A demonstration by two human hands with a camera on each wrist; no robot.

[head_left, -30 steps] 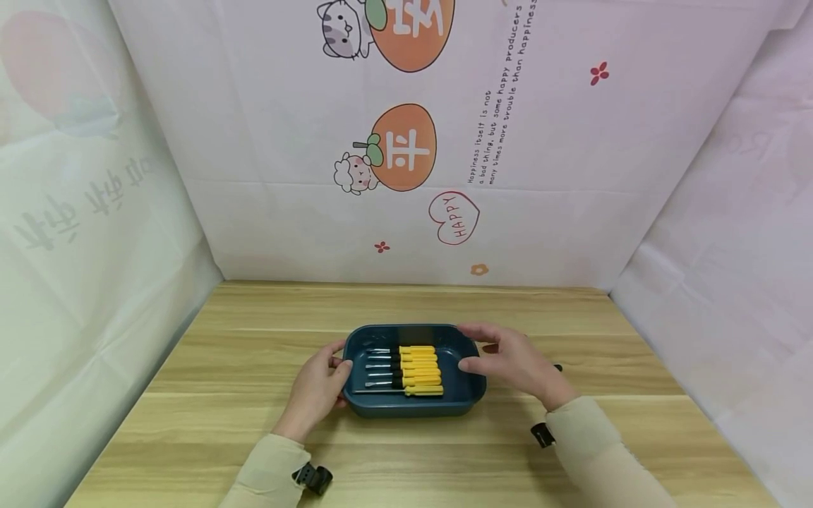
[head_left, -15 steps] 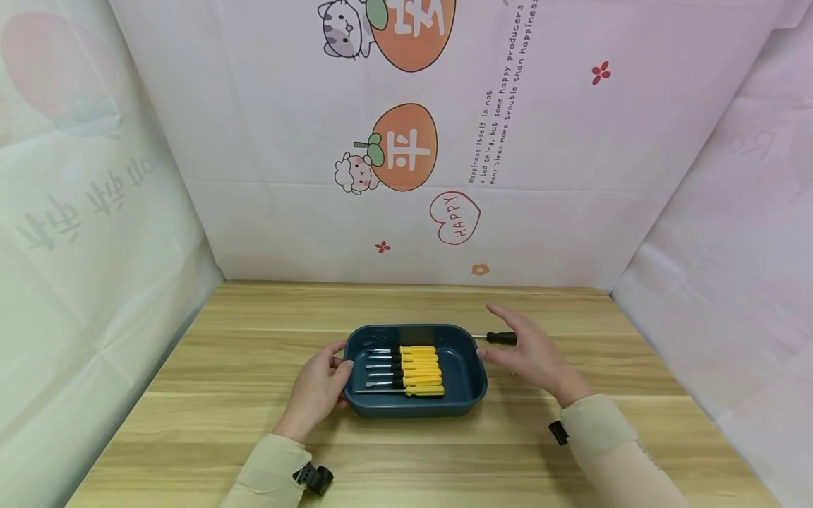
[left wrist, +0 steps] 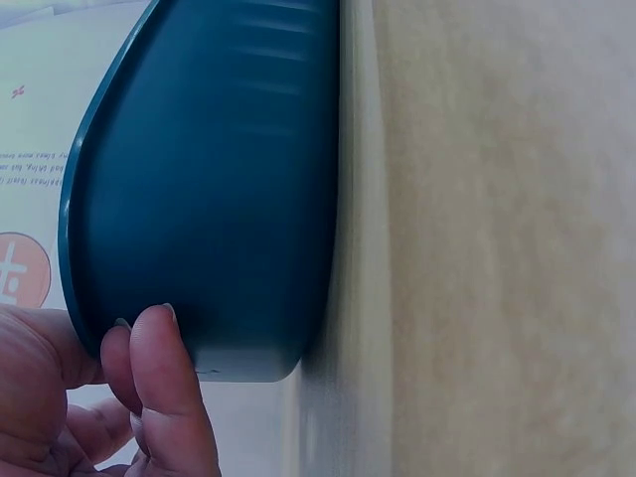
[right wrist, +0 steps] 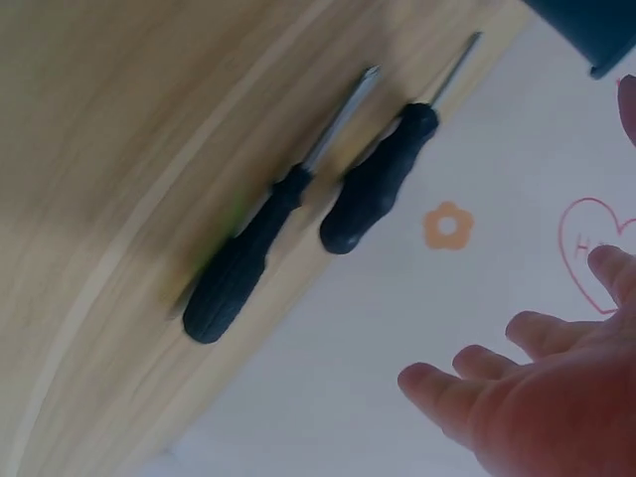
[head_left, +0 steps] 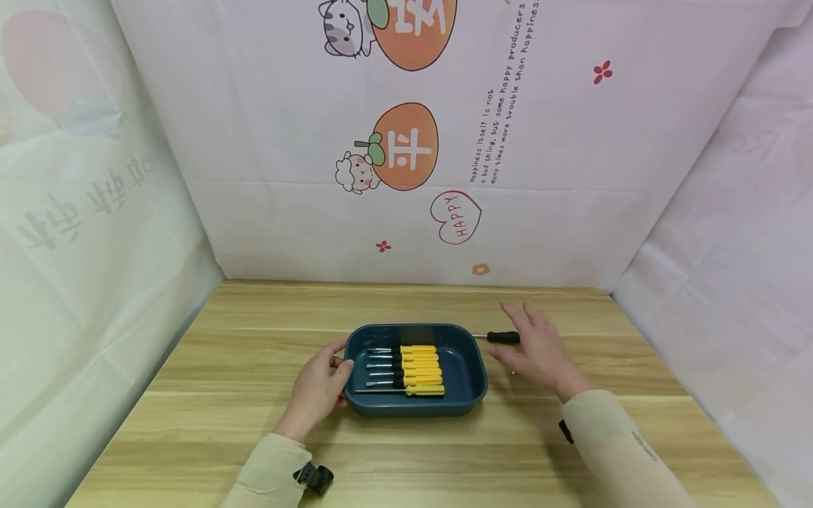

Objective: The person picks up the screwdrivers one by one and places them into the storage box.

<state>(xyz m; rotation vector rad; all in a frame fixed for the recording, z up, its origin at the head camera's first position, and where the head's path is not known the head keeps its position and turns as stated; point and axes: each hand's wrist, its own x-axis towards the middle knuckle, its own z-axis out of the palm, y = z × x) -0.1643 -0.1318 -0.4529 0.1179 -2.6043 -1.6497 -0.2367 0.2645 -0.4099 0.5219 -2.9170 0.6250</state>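
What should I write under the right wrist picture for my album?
An open right hand hovers near two black-handled screwdrivers lying side by side on a light wooden table.

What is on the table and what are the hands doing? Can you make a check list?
Surface: wooden table.
Job's things: blue tray holding yellow-handled screwdrivers in a row; two black-handled screwdrivers lying outside it on the table.
Clutter: nothing seen.
Hands: left hand grips the tray's left end; right hand open, fingers spread, above the black screwdrivers.
Cables: nothing seen.
Surroundings: white cloth walls with cartoon prints.
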